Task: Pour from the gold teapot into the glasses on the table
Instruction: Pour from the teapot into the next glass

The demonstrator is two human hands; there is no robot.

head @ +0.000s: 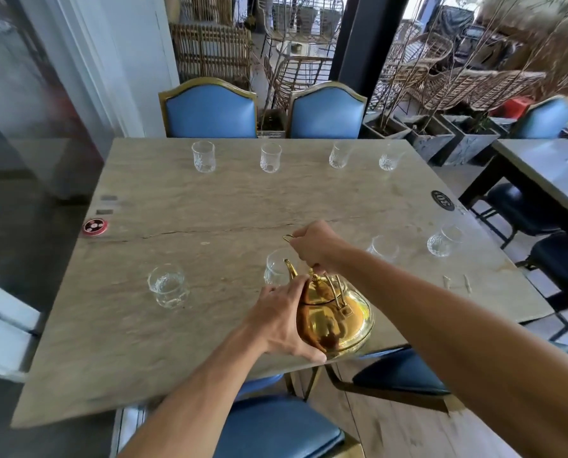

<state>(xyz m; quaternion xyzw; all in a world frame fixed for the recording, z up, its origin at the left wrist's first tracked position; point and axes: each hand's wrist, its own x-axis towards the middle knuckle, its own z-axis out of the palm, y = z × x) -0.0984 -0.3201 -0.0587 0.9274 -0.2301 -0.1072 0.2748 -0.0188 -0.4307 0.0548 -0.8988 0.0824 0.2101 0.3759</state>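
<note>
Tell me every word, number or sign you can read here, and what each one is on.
Nothing here reads cleanly.
Black oval sticker on the table, far right: pale characters, perhaps a number, too blurred and skewed to read.
Red round disc at the table's left edge: a white symbol, no letters legible.
Gold teapot and the glasses: no lettering visible.

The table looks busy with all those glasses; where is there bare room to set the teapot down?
The widest bare patch on the table is its middle, between the far row of glasses and the near row. The near left corner, this side of the leftmost glass, is also free. It is crowded around the gold teapot, where both hands and a glass sit close.
</note>
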